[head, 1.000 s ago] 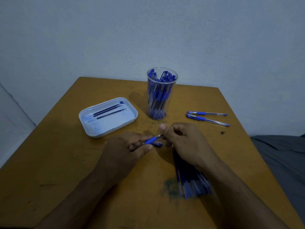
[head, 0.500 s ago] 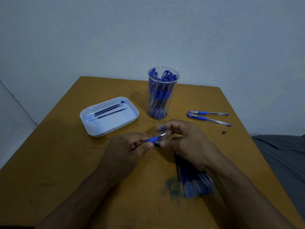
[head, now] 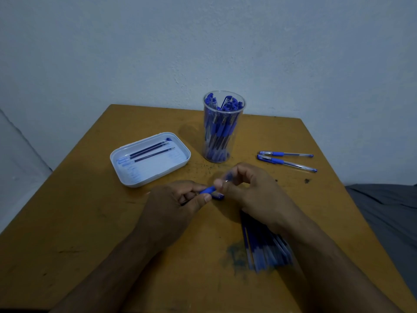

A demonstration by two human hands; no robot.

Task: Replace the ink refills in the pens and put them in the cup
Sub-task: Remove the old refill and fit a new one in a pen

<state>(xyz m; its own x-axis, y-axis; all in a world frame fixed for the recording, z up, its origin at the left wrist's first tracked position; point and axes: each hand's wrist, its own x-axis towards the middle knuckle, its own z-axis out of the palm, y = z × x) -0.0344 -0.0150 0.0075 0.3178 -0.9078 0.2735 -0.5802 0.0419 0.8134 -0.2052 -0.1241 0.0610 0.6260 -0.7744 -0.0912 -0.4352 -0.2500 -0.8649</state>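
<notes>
At table centre, pen (head: 208,190) gripped by left hand (head: 171,206), right hand (head: 250,190) pinching its tip, clear cup (head: 223,141) full of pens just behind, white tray (head: 180,163) with refills (head: 149,153) left, two pens (head: 286,159) right, refill pile (head: 266,251) under right wrist.

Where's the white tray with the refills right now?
In the head view, the white tray sits left of the clear pen cup, beyond the left hand.
</notes>
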